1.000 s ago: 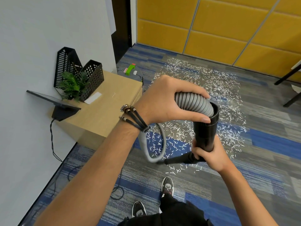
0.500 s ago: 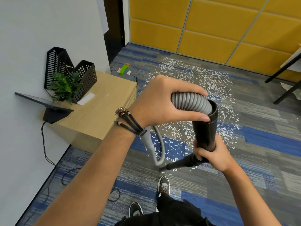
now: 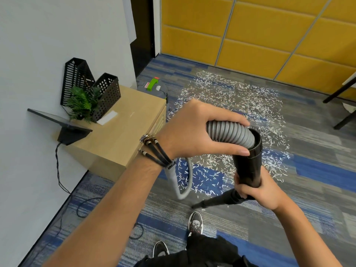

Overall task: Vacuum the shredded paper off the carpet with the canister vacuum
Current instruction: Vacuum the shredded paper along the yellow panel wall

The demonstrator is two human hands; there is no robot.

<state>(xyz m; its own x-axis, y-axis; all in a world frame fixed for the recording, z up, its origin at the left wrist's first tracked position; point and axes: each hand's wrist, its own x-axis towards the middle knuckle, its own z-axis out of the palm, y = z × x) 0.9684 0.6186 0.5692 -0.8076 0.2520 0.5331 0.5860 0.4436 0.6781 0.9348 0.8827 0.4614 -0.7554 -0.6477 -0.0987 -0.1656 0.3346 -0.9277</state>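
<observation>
The left hand (image 3: 189, 132) wraps around the end of a grey ribbed hose (image 3: 230, 134), thumb underneath and fingers over the top, right where the hose enters the wide mouth of a black nozzle tube (image 3: 248, 162). The right hand (image 3: 256, 191) is closed tight around the lower part of that tube, which stands nearly upright and narrows below the fist into a thin black tip (image 3: 210, 202) slanting toward the floor. Below the left wrist the hose drops in a smooth grey loop (image 3: 183, 182) that hangs just above the carpet (image 3: 317, 155).

The shredded paper (image 3: 240, 101) is a broad scatter of short white strips lying on the grey and blue striped carpet, beyond and beneath the hands, thickest in the middle and thinning to loose strays at its edges. The canister vacuum (image 3: 152, 87), grey with a bright green handle, sits on the floor behind a low wooden cabinet (image 3: 123, 135) by the white wall. On the cabinet stand 2 black perforated file holders (image 3: 90, 87) and a small green plant (image 3: 81, 105). 2 shoes (image 3: 195, 222) show at the bottom edge.
</observation>
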